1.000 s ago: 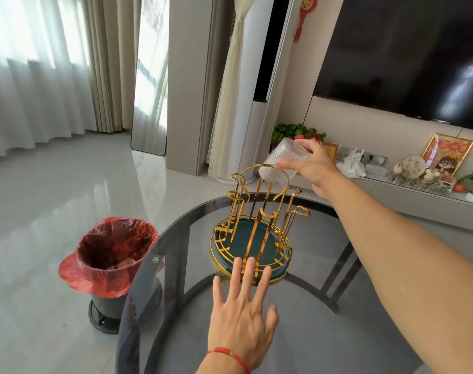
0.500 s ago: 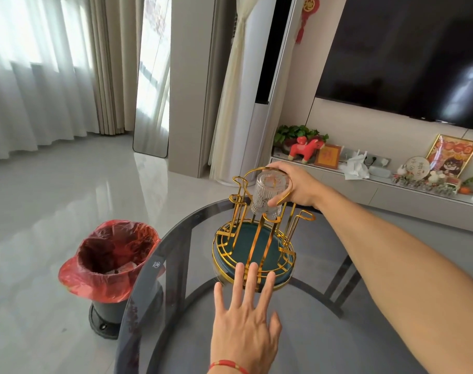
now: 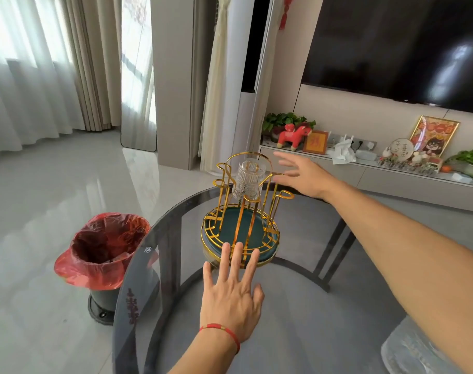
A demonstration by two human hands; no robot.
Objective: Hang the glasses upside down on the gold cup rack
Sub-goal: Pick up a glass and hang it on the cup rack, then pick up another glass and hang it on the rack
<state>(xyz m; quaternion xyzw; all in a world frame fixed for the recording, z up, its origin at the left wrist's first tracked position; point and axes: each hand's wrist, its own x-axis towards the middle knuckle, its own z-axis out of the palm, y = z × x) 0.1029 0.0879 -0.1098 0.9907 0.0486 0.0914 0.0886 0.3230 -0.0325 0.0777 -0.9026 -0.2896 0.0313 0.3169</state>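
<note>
A clear ribbed glass (image 3: 248, 181) hangs upside down on a far prong of the gold cup rack (image 3: 273, 197). The rack has a round teal base with gold trim and stands on a round smoked-glass table (image 3: 305, 314). My right hand (image 3: 302, 176) hovers just right of the glass, fingers spread, holding nothing. My left hand (image 3: 231, 295) lies flat on the table, its fingertips against the rack's near rim.
A bin lined with a red bag (image 3: 103, 255) stands on the floor left of the table. Behind the table runs a low TV shelf (image 3: 365, 174) with a red toy horse, plants and frames. Something pale and translucent (image 3: 413, 349) shows at the lower right corner.
My right hand lowered the glass, mouth down, onto a prong, then let go and drew back to the right. The left hand stayed at the rack's base.
</note>
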